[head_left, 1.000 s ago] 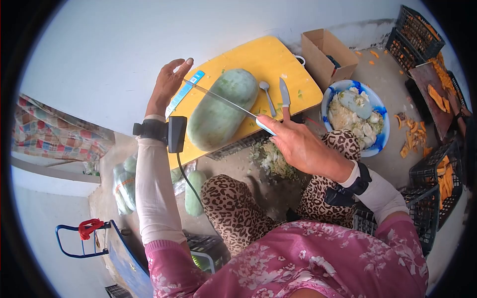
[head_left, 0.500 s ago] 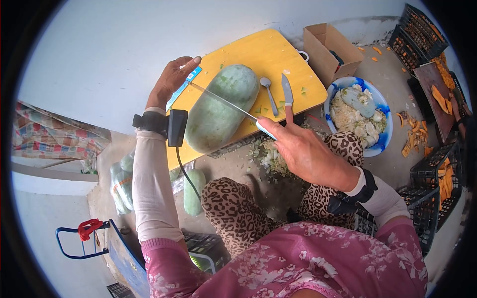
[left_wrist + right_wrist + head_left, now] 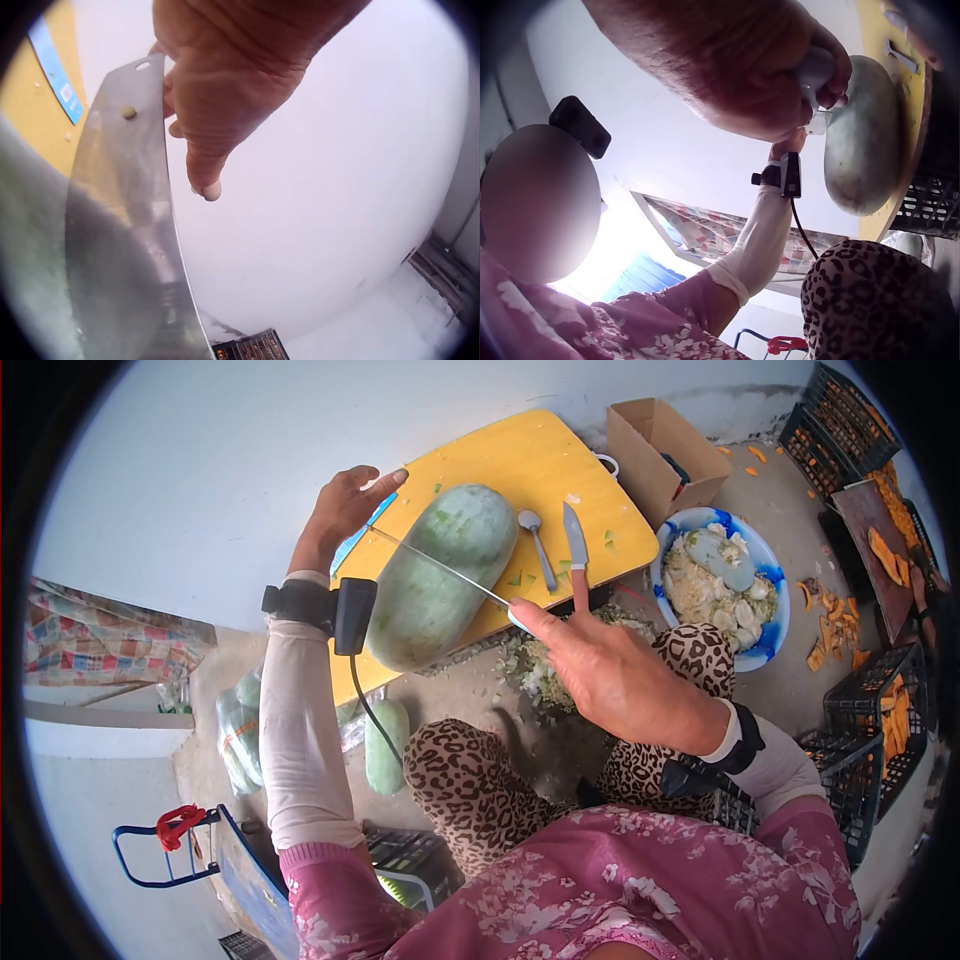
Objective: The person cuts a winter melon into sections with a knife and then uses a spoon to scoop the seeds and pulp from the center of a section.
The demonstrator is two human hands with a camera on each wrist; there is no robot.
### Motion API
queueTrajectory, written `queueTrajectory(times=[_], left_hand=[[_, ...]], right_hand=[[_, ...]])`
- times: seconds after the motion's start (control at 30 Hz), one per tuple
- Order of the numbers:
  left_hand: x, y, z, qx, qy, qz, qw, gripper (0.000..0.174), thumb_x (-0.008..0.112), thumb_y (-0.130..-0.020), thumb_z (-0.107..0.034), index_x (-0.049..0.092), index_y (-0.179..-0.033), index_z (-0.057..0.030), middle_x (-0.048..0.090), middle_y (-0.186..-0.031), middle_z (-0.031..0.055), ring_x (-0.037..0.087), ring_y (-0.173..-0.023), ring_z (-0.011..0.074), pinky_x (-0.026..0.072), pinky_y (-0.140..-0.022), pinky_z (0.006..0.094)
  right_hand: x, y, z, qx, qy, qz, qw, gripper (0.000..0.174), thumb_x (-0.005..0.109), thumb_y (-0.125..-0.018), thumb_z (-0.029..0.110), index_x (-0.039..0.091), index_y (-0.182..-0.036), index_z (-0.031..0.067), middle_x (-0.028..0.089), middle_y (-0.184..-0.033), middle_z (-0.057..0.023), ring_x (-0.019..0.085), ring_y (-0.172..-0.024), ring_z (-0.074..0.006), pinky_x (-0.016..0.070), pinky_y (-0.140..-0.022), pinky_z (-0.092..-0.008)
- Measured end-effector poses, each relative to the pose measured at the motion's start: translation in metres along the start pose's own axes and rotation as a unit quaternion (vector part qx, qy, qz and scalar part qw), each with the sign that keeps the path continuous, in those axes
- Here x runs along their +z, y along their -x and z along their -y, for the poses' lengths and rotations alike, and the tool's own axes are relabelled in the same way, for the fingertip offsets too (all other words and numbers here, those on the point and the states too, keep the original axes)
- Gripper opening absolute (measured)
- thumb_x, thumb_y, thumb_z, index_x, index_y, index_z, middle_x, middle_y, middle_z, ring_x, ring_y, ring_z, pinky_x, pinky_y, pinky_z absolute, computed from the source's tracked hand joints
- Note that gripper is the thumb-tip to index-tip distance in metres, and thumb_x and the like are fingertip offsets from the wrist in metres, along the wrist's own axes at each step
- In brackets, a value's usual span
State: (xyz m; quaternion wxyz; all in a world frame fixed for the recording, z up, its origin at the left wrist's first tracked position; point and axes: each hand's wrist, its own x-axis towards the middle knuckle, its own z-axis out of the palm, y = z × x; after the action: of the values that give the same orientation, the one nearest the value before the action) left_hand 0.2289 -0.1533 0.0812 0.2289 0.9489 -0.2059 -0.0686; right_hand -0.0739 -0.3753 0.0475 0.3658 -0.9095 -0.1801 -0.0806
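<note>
A large, pale green winter melon (image 3: 425, 610) lies on a yellow board (image 3: 520, 445). My right hand (image 3: 640, 685) grips the light handle of a kitchen knife (image 3: 440, 566), its long blade lying across the melon. At the far end of that blade is my left hand (image 3: 345, 510), thumb stretched out; in the left wrist view its fingers are partly hidden behind the blade tip, which has a small hole. Beside the melon lie a spoon (image 3: 541, 552) and a smaller knife (image 3: 576, 545). A blue and white packet (image 3: 362, 537) shows near my left hand.
To the right are a cardboard box (image 3: 655, 440) and a blue and white basin (image 3: 773, 635) of pale scraps. Black crates (image 3: 855, 805) and orange strips (image 3: 832, 635) lie farther right. Another melon (image 3: 386, 748) rests on the floor below the board.
The board and melon have shifted slightly up and left in the head view. Both hands keep nearly the same pose, the knife still across the melon.
</note>
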Motion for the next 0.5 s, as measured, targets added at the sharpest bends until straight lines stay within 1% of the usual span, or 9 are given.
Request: queueTrajectory(times=[0.07, 0.17, 0.2, 0.27, 0.4, 0.5], left_hand=[[0.004, -0.004, 0.002, 0.041, -0.034, -0.052, 0.997, 0.079, 0.061, -0.081, -0.064, 0.058, -0.123, 0.0023, 0.059, -0.122, 0.0244, 0.056, -0.117, 0.0374, 0.0456, -0.098, 0.0421], [0.007, -0.009, -0.005, 0.092, -0.031, -0.044, 0.994, 0.081, 0.063, -0.079, -0.064, 0.057, -0.126, 0.0020, 0.060, -0.121, 0.0237, 0.057, -0.115, 0.0354, 0.0461, -0.097, 0.0407], [0.010, -0.009, -0.007, 0.079, -0.021, -0.026, 0.996, 0.081, 0.063, -0.079, -0.064, 0.056, -0.126, 0.0017, 0.060, -0.121, 0.0233, 0.058, -0.115, 0.0347, 0.0464, -0.097, 0.0402], [0.016, -0.006, -0.011, 0.051, -0.001, 0.009, 0.999, 0.082, 0.063, -0.079, -0.065, 0.056, -0.127, 0.0009, 0.061, -0.119, 0.0223, 0.059, -0.113, 0.0331, 0.0470, -0.096, 0.0392], [0.018, -0.009, -0.011, 0.041, -0.050, 0.018, 0.998, 0.078, 0.060, -0.081, -0.064, 0.056, -0.127, -0.0016, 0.063, -0.118, 0.0192, 0.060, -0.111, 0.0313, 0.0476, -0.094, 0.0376], [0.019, -0.008, -0.008, 0.048, -0.070, 0.031, 0.996, 0.072, 0.057, -0.083, -0.063, 0.058, -0.126, -0.0047, 0.065, -0.115, 0.0171, 0.061, -0.109, 0.0298, 0.0483, -0.092, 0.0366]], right_hand=[[-0.001, 0.000, 0.003, 0.002, 0.007, 0.007, 1.000, 0.061, 0.055, -0.085, 0.000, 0.035, -0.142, 0.0024, 0.053, -0.079, -0.0172, 0.058, -0.070, -0.0382, 0.0413, -0.096, -0.0498], [-0.002, -0.002, 0.004, 0.005, 0.000, 0.011, 1.000, 0.061, 0.055, -0.085, 0.000, 0.033, -0.142, 0.0018, 0.053, -0.077, -0.0167, 0.058, -0.069, -0.0379, 0.0348, -0.102, -0.0520], [-0.002, -0.002, 0.005, 0.002, -0.002, 0.011, 1.000, 0.061, 0.055, -0.085, 0.000, 0.033, -0.142, 0.0016, 0.053, -0.077, -0.0167, 0.058, -0.069, -0.0379, 0.0329, -0.104, -0.0527], [-0.003, -0.002, 0.006, -0.005, -0.007, 0.008, 1.000, 0.061, 0.054, -0.085, 0.000, 0.033, -0.142, 0.0012, 0.052, -0.076, -0.0166, 0.057, -0.069, -0.0379, 0.0318, -0.104, -0.0531], [-0.004, -0.002, 0.007, 0.004, -0.020, 0.016, 1.000, 0.062, 0.054, -0.085, -0.001, 0.032, -0.143, 0.0007, 0.052, -0.076, -0.0173, 0.057, -0.069, -0.0383, 0.0363, -0.099, -0.0523], [-0.009, -0.002, 0.013, 0.027, -0.015, 0.044, 0.999, 0.063, 0.053, -0.085, -0.002, 0.032, -0.143, 0.0006, 0.052, -0.076, -0.0185, 0.056, -0.069, -0.0387, 0.0416, -0.089, -0.0510]])
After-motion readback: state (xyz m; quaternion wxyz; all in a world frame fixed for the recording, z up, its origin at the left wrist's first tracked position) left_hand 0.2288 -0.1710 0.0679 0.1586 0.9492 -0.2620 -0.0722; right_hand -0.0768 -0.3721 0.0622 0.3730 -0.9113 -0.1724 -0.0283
